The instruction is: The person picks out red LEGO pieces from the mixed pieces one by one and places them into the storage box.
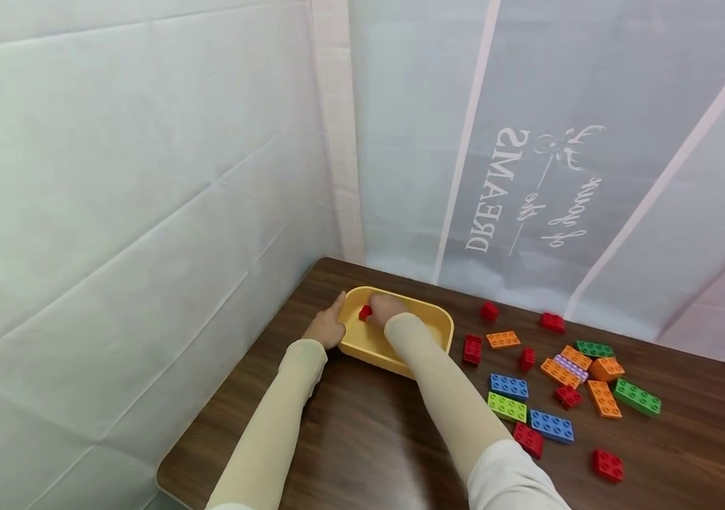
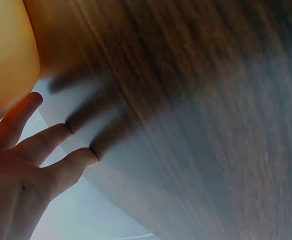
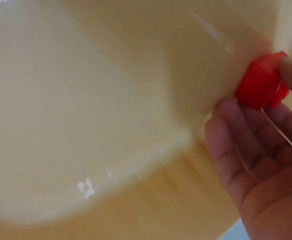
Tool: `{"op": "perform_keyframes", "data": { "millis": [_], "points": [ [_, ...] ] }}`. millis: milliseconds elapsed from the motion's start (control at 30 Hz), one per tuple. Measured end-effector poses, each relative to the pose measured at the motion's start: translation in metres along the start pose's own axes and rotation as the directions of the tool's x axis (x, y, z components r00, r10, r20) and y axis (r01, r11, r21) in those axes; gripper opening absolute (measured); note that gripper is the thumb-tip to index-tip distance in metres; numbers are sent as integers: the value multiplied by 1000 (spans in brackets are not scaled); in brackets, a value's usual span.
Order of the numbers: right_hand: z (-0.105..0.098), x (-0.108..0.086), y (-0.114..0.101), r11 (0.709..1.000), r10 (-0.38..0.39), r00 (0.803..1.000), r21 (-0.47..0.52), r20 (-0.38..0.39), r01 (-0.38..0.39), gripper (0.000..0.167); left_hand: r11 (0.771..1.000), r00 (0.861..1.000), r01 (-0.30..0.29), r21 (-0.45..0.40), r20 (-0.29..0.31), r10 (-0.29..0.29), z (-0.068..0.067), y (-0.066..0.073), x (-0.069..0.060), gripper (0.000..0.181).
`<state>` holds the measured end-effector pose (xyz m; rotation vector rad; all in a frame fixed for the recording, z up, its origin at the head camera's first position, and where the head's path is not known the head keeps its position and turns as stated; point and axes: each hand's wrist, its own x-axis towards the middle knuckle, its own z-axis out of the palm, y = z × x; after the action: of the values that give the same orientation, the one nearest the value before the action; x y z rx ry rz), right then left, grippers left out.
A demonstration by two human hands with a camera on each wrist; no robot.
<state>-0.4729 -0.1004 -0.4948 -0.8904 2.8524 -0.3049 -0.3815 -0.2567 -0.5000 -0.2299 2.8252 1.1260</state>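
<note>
On dark wood-grain counter (image 1: pixel 356 439), pinching one red brick (image 3: pixel 259 84) between thumb and fingers of right hand (image 1: pixel 387 307), inside yellow tray (image 1: pixel 362 341) near its left end. Touching that same end with left hand (image 1: pixel 326 329), splaying fingers. Noting loose bricks (image 1: pixel 509 387) scattered right of tray: red, orange, blue, green, lilac. Facing pale lettered backdrop (image 1: pixel 413 142) beyond.

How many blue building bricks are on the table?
2: one blue brick just beyond the lime-green brick, another blue brick right of it. The right sleeve may hide more.
</note>
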Motion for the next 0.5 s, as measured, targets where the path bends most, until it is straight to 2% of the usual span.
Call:
{"op": "perform_keyframes", "data": {
  "millis": [100, 200, 400, 500],
  "points": [
    [3, -4, 1, 1000, 7, 999, -30, -48, -9, 12, 1000, 1000, -23, 6, 4, 23, 3, 5, -1, 81],
    [3, -6, 1, 999, -8, 997, -32, -74, 5, 13, 1000, 1000, -21, 10, 0, 21, 1, 8, -3, 80],
    [-6, -13, 0, 999, -26, 999, -25, -30, 25, 21, 1000, 1000, -1, -10, 7, 1, -3, 7, -4, 80],
    [-15, -19, 1, 999, -16, 1000, -31, 0, 16, 32, 1000, 1000, -1, -4, 20, 1, -4, 2, -3, 79]
  ]
}}
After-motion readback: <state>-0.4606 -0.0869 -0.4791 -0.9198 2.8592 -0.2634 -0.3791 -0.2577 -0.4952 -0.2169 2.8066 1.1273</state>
